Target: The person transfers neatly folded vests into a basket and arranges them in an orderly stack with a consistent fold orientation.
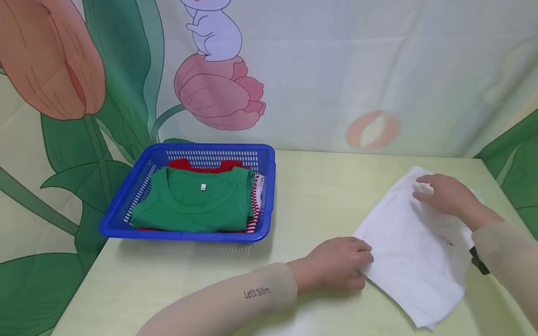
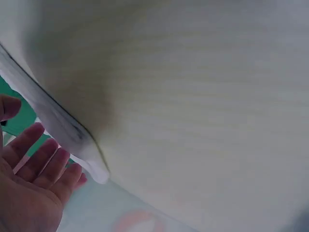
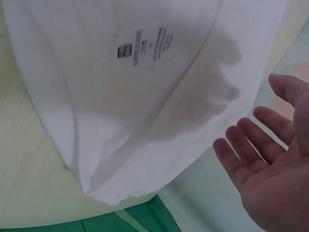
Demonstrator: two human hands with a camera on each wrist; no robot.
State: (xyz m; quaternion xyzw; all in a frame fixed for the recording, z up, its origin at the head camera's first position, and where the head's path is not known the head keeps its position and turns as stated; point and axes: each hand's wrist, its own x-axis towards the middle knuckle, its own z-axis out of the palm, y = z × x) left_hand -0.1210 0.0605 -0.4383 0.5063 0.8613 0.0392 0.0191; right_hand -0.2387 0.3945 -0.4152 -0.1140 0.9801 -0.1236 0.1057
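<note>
A white folded garment (image 1: pixel 414 252) lies at a slant on the right side of the table. Small dark print (image 3: pixel 145 46) shows on its cloth in the right wrist view. At the garment's left edge is my left hand (image 1: pixel 338 263), its fingertips right by the fabric. The left wrist view shows its fingers (image 2: pixel 36 164) loosely bent and the thumb apart from them. Over the upper part of the garment I hold my right hand (image 1: pixel 447 193), fingers spread and relaxed, casting a shadow on the cloth. Nothing is gripped in the right hand.
A blue plastic basket (image 1: pixel 185 236) stands at the back left of the table (image 1: pixel 319 200). Inside lie a folded green shirt (image 1: pixel 201 198) and red and striped clothes. Behind the table hangs a printed curtain (image 1: pixel 311 84) with flowers.
</note>
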